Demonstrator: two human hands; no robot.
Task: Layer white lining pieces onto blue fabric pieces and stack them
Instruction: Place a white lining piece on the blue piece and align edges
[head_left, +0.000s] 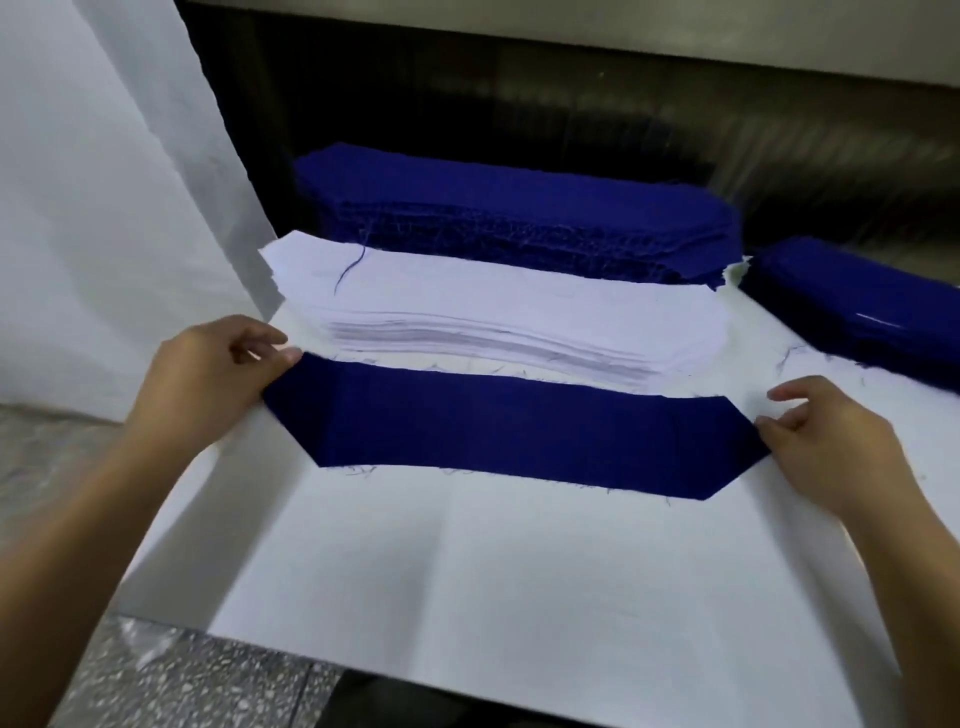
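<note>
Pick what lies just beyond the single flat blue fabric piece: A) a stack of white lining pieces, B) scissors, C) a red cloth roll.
A: the stack of white lining pieces sits behind the single blue fabric piece that the left hand and right hand hold at its ends.

Blue piece (519, 431) in front: deep royal blue, plain weave. Lining stack (498, 312) just behind: white with a faint lilac cast, thin grey layer lines along its near edge. One dark blue thread (350, 270) curls over its top. Big stack (519, 208) further back and smaller stack (857, 312) at right: same saturated blue, plain. Table cover (519, 597): white, flecked with stray blue threads near the pieces. Hanging sheet (104, 208) at left: plain white. Floor (182, 686): grey, speckled black and white. Back wall (519, 104): streaky brown-black.
</note>
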